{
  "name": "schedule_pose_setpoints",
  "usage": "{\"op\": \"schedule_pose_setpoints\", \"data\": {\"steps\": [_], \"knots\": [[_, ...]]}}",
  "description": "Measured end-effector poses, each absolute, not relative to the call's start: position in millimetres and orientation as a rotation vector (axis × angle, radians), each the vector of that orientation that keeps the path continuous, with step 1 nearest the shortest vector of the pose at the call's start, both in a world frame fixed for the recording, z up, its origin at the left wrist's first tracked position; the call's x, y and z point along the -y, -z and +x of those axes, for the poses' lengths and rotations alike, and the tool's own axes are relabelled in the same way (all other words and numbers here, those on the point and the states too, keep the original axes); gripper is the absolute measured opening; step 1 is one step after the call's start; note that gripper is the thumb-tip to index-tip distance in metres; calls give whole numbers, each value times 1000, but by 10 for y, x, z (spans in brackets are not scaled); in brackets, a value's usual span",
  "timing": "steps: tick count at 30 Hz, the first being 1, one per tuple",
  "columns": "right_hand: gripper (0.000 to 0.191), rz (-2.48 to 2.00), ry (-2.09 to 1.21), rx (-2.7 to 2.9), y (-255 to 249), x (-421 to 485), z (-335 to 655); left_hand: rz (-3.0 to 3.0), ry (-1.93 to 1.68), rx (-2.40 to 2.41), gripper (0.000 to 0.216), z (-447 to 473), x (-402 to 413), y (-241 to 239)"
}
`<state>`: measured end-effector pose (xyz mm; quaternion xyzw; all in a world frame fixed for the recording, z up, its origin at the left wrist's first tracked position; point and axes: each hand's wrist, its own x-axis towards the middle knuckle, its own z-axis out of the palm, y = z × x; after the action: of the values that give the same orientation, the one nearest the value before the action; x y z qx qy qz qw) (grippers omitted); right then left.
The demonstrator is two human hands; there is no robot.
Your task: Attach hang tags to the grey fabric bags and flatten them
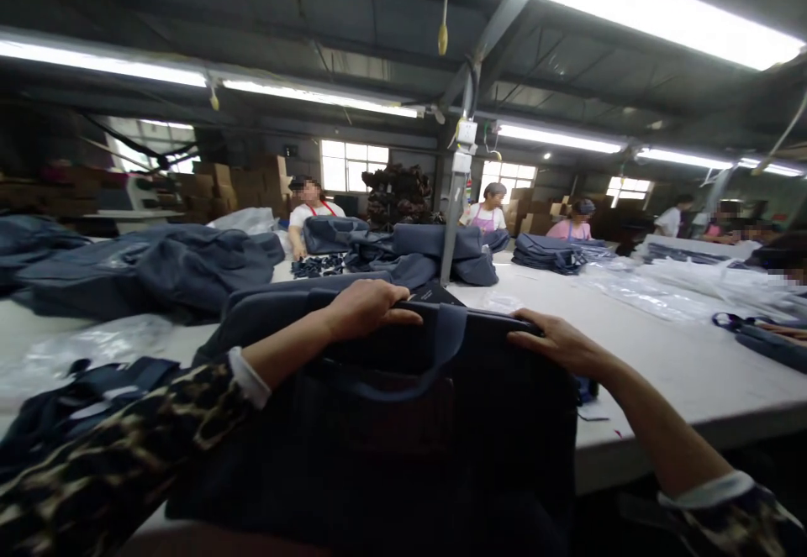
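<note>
A dark navy bag (504, 431) stands upright in front of me at the near edge of the table, its broad side facing me. A curved carrying handle (449, 343) hangs down over that side, above a dim darker patch. My left hand (367, 307) grips the top edge left of the handle, thumb pointing right. At the top right corner, my right hand (550, 340) pinches the same edge between thumb and fingers. A black printed tag or card (436, 295) shows behind the top edge, between my hands.
Piles of navy bags (189, 263) lie on the white table (636, 364) to the left and behind. Clear plastic bags (643, 288) lie on the right, dark straps (94, 397) at near left. A metal post (452, 221) rises mid-table. A co-worker (310, 212) stands opposite; others are farther right.
</note>
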<state>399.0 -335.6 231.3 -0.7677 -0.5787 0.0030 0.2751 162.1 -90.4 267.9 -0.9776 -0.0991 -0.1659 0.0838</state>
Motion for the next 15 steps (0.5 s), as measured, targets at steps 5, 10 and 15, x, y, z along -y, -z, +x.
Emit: {"op": "schedule_pose_setpoints", "data": {"steps": [5,10,15], "knots": [[48,-2250,386,1632,-2475,3110,3602,-2939,496,327,57,1646,1006,-2654],[49,-2229,586,1679,-2360,2934,3502,-3012,434,288,55,1496,870,-2635],[56,-2196,612,1654,-2346,2884,3566,-3097,222,226,43,1243,584,-2659]]}}
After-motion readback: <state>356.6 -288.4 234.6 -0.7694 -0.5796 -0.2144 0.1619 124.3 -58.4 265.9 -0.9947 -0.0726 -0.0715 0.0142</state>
